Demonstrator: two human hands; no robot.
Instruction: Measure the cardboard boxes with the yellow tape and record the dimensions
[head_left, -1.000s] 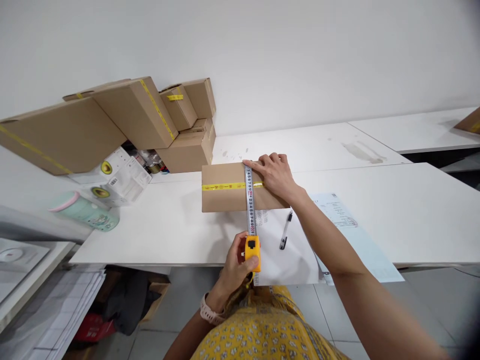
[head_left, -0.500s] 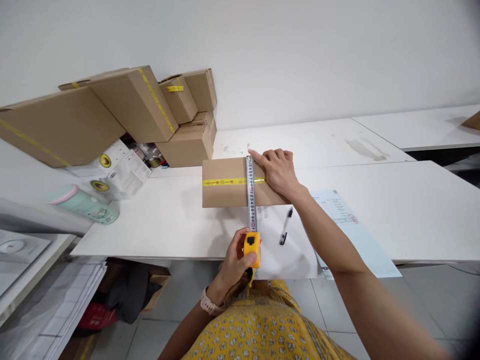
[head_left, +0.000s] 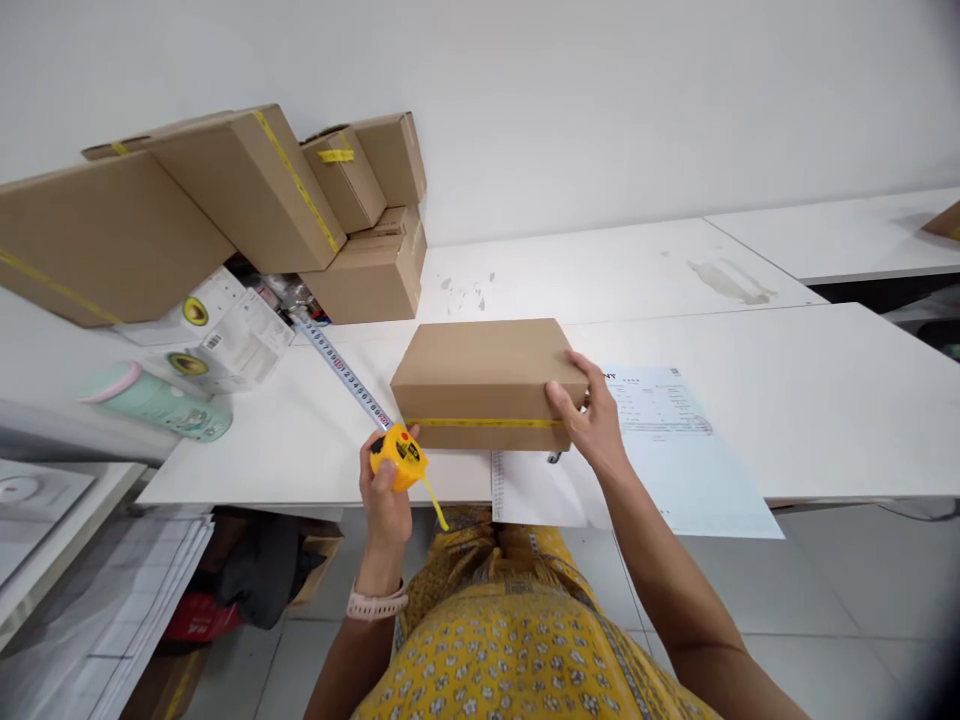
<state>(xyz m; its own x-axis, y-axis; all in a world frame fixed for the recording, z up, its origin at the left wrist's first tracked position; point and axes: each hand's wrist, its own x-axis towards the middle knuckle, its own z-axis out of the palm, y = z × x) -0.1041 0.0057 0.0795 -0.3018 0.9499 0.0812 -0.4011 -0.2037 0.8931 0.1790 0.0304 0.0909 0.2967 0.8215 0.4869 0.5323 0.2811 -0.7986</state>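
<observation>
My left hand [head_left: 386, 495] is closed round a yellow tape measure [head_left: 400, 457], whose blade [head_left: 345, 370] sticks out up and to the left over the table. A yellow strap dangles from its case. With fingers and thumb, my right hand [head_left: 596, 415] grips the right end of a brown cardboard box [head_left: 487, 355]. Yellow printed tape runs along the box's near side, which faces me. Under and in front of the box lies a white notebook [head_left: 547, 495], with a light blue printed sheet [head_left: 675, 450] to its right. The pen is mostly hidden by the box.
Several cardboard boxes [head_left: 255, 190] are stacked against the wall at the back left. Beside them are a white carton with avocado pictures [head_left: 225, 330] and a mint green tumbler [head_left: 161, 402]. The white table's [head_left: 300, 480] front edge runs close to my body.
The tape blade has come off the box and swung left with my left hand. My right hand has moved to the box's right end, and the box is turned, its taped face now towards me.
</observation>
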